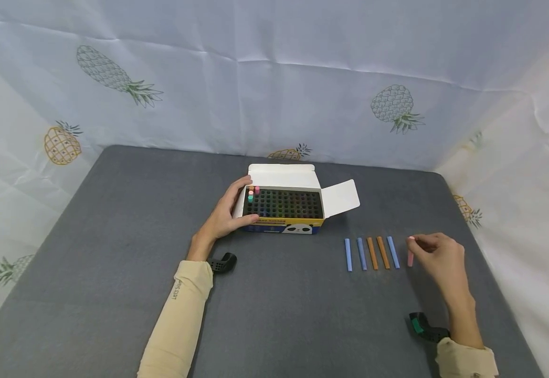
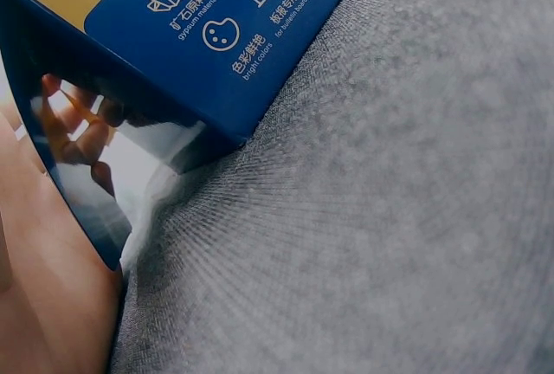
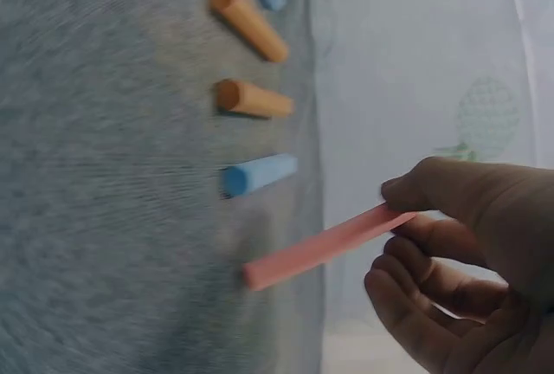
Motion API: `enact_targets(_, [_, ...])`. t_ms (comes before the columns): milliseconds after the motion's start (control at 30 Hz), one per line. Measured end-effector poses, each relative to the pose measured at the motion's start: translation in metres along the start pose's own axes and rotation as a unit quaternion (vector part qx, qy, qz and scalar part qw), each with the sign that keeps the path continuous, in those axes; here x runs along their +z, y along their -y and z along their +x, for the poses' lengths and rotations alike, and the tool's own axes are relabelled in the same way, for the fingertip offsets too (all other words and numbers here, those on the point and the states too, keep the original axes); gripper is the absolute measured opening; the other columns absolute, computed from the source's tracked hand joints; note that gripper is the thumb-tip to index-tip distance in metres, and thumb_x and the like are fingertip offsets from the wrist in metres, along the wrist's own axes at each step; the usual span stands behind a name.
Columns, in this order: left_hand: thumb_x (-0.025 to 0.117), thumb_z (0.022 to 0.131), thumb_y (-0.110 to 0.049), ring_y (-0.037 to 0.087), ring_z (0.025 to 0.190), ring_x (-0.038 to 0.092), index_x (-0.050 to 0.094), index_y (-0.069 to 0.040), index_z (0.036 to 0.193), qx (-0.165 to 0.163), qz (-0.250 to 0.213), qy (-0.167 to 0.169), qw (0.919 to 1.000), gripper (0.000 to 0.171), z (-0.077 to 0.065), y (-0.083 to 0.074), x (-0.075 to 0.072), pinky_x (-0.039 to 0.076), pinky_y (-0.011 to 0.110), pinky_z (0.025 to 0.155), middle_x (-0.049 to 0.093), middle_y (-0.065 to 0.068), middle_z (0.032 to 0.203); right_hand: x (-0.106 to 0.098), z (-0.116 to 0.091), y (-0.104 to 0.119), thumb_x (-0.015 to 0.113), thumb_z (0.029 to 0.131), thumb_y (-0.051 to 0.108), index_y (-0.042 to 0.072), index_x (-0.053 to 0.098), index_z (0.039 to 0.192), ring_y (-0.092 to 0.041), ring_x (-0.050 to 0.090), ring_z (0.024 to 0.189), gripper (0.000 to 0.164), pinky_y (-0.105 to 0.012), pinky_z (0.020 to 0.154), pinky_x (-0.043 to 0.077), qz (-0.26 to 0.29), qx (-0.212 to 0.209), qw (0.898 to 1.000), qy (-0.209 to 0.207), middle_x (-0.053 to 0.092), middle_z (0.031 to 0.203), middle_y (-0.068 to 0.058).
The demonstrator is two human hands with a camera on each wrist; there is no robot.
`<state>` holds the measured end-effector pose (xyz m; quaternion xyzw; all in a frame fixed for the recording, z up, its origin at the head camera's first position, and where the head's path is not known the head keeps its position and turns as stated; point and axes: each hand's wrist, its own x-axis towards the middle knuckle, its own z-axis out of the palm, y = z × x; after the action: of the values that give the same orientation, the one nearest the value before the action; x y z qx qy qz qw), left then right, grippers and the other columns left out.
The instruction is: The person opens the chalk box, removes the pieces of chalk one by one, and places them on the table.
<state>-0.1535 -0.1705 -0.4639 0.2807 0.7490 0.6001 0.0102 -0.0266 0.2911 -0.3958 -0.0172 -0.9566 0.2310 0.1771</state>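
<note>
My right hand (image 1: pixel 441 258) pinches a pink chalk stick (image 3: pixel 322 251) by its upper end, between thumb and fingertips. Its lower end points down toward the table, to the right of a row of chalk. That row has three blue sticks (image 1: pixel 348 255) and two orange sticks (image 1: pixel 372 253). My left hand (image 1: pixel 221 216) grips the left end of an open chalk box (image 1: pixel 274 229), thumb at the front edge and fingers toward the back. A few chalk ends, among them a teal one (image 1: pixel 250 198), show in the left columns of the black holed insert (image 1: pixel 286 203).
The box's white lid (image 1: pixel 284 176) stands up at the back, and a side flap (image 1: pixel 341 198) sticks out to the right. Both rest on a grey table (image 1: pixel 114 236). A pineapple-print cloth (image 1: pixel 274 94) hangs behind the far edge.
</note>
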Motion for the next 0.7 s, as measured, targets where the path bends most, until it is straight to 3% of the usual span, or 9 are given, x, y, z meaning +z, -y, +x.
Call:
enact_targets(233, [0.079, 0.088, -0.011, 0.032, 0.143, 0.041, 0.030, -0.010, 0.160, -0.002, 0.000, 0.001, 1.0000, 0.086, 0.001, 0.000, 0.001, 0.038, 0.055, 0.113, 0.020, 0.012, 0.170, 0.015, 0.006, -0.010, 0.074, 0.092, 0.012, -0.003, 0.080, 0.100, 0.031, 0.037, 0.073, 0.018, -0.001, 0.061, 0.036, 0.013, 0.028, 1.000, -0.002, 0.075, 0.095, -0.025])
enact_targets(400, [0.079, 0.088, -0.010, 0.031, 0.144, 0.041, 0.029, -0.011, 0.160, -0.004, 0.000, 0.002, 1.0000, 0.088, 0.001, -0.002, 0.001, 0.038, 0.054, 0.114, 0.020, 0.011, 0.170, 0.024, 0.008, -0.017, 0.075, 0.091, 0.011, -0.004, 0.080, 0.098, 0.026, 0.038, 0.073, 0.017, -0.003, 0.061, 0.035, 0.008, 0.030, 0.999, -0.005, 0.075, 0.093, -0.024])
enact_targets(700, [0.078, 0.083, 0.002, 0.036, 0.142, 0.041, 0.025, -0.007, 0.161, -0.008, -0.011, -0.001, 0.9999, 0.095, 0.002, -0.002, 0.000, 0.037, 0.058, 0.112, 0.019, 0.016, 0.170, 0.030, 0.013, -0.023, 0.075, 0.090, 0.013, -0.002, 0.082, 0.093, -0.006, 0.061, 0.070, 0.016, -0.011, 0.059, 0.038, -0.006, 0.032, 0.999, 0.019, 0.077, 0.088, -0.022])
